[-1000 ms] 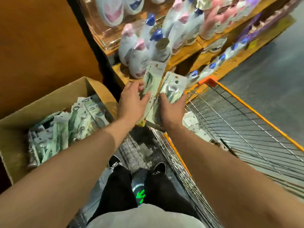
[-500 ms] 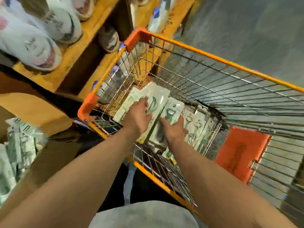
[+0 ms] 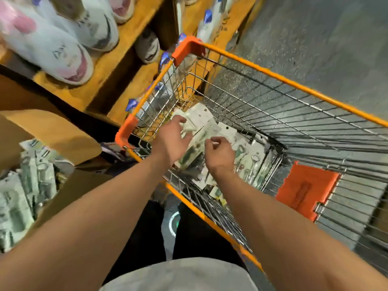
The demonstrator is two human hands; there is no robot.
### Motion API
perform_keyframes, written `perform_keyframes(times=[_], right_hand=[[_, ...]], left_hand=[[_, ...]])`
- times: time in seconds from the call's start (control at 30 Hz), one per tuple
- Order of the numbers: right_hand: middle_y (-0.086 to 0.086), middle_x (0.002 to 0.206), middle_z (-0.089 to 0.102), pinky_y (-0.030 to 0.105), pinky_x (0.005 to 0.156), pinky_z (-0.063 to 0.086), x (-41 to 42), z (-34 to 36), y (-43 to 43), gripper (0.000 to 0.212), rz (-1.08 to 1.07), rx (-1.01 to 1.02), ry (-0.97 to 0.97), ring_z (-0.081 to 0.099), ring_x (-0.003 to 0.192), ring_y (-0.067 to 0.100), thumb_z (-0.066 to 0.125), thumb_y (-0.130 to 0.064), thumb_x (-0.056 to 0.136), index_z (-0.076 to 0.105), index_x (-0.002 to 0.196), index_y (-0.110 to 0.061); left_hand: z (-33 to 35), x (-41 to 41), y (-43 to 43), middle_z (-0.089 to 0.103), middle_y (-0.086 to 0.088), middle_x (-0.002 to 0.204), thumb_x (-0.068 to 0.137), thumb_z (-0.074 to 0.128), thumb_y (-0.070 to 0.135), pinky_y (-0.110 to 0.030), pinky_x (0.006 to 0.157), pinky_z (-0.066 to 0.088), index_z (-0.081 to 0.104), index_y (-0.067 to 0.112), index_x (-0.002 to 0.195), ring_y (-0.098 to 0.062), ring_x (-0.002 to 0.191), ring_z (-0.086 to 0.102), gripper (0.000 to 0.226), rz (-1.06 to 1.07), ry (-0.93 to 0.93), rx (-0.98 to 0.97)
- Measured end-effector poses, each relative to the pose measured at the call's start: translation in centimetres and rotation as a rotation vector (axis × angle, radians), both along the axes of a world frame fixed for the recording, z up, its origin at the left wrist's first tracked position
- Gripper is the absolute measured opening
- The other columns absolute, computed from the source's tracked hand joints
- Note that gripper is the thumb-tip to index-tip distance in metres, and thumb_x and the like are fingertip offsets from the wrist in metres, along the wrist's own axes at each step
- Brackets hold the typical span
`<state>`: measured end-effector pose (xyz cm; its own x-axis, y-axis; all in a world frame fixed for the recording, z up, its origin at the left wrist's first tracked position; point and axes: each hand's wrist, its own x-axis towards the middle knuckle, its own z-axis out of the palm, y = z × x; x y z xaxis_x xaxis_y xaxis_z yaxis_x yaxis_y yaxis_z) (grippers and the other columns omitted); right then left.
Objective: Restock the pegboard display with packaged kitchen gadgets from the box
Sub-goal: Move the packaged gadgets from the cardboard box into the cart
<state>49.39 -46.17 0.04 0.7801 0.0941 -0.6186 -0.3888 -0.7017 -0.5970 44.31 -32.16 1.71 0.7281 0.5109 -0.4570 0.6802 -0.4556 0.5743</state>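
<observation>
Several white-and-green packaged kitchen gadgets (image 3: 202,120) lie in a loose pile in the near corner of an orange-rimmed wire cart (image 3: 273,74). My left hand (image 3: 170,142) hovers just over the pile with fingers spread and nothing in it. My right hand (image 3: 220,153) is beside it, fingers loosely curled and empty, above more carded gadgets (image 3: 252,160). At the left, an open cardboard box (image 3: 63,135) holds several more of the same packages (image 3: 27,185). No pegboard is in view.
Yellow wooden shelves (image 3: 117,66) with white and pink bottles (image 3: 52,51) stand behind the box and the cart. An orange plastic flap (image 3: 304,190) hangs on the cart's right side. Grey floor (image 3: 315,34) lies beyond, and my legs are between box and cart.
Both hands carried packages from above the box over into the cart, lowered them onto the pile and let go. The view swung right and down, and the fingers have now opened.
</observation>
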Motion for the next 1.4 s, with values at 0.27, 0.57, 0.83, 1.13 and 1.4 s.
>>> perform_keyframes(times=[0.27,0.57,0.83,1.13,1.4], right_hand=[[0.002,0.075,0.073,0.038,0.072,0.055,-6.0,7.0,13.0,0.022,0.254,0.151,-0.247,0.070,0.077,0.026,0.057,-0.043,0.095,0.064,0.093,-0.022],[-0.003,0.084,0.074,0.033,0.079,0.052,-20.0,8.0,28.4,0.019,0.659,0.199,-0.274,0.069,0.084,0.019,0.055,-0.037,0.098,0.067,0.101,-0.023],[-0.012,0.077,0.059,0.026,0.071,0.044,-32.0,0.8,35.5,0.017,0.981,0.075,-0.110,0.060,0.073,0.012,0.055,-0.028,0.102,0.063,0.113,-0.019],[0.005,0.119,0.065,0.034,0.081,0.049,-37.7,-6.6,38.2,0.044,0.993,-0.310,0.127,0.063,0.097,0.027,0.053,-0.041,0.102,0.048,0.138,-0.017],[0.009,0.147,0.056,0.037,0.103,0.047,-38.1,-10.1,39.7,0.084,0.740,-0.259,0.174,0.058,0.128,0.031,0.067,-0.060,0.092,0.033,0.154,-0.015]], left_hand=[[7.1,-7.7,10.2,0.070,0.005,0.098,0.098,0.066,0.024,-0.025,0.076,0.042,0.064,0.017,0.121,-0.020,0.092,0.068,0.024,0.346,-0.221,0.098],[5.5,-27.1,21.6,0.074,0.001,0.107,0.099,0.066,0.024,-0.032,0.083,0.052,0.067,0.020,0.116,-0.020,0.100,0.069,0.018,0.765,-0.151,0.144],[-1.9,-43.9,24.1,0.071,-0.003,0.119,0.099,0.064,0.035,-0.041,0.088,0.058,0.063,0.025,0.123,-0.025,0.107,0.069,0.025,0.945,0.128,0.065],[-7.6,-48.7,25.3,0.052,-0.006,0.136,0.102,0.062,0.033,-0.039,0.083,0.053,0.058,0.024,0.131,-0.030,0.115,0.059,0.030,0.880,0.286,0.089],[-9.9,-47.3,27.2,0.053,0.002,0.128,0.098,0.069,0.042,-0.045,0.082,0.059,0.043,0.033,0.130,-0.026,0.104,0.065,0.042,0.878,0.259,0.106]])
